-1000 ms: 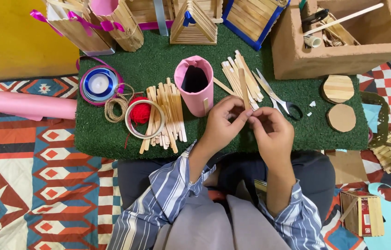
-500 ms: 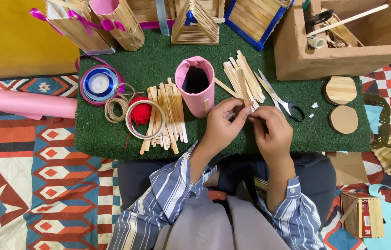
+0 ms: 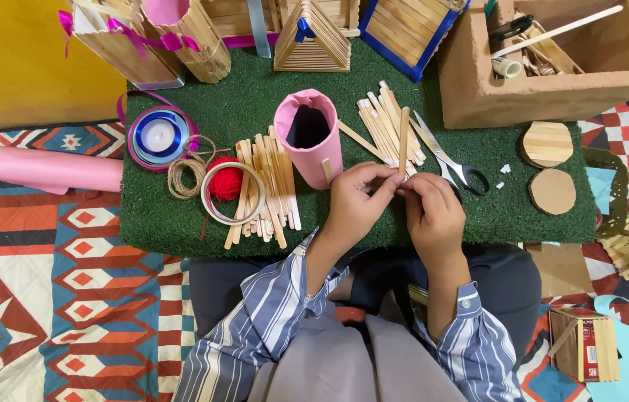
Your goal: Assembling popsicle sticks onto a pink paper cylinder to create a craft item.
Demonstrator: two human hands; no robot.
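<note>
Here, I see a flat wooden craft stick with rounded ends, held upright over the green turf mat. My left hand and right hand meet at its lower end, fingertips of both pinched closed on the smooth pale wood. Just left stands a cylindrical pink paper-wrapped cup, its inside dark. Behind the stick lies a loose stick pile, touching metal scissors. A second stick bundle lies beside a red yarn ball ringed by a pale tape roll. Two round discs rest near a rough brown box.
</note>
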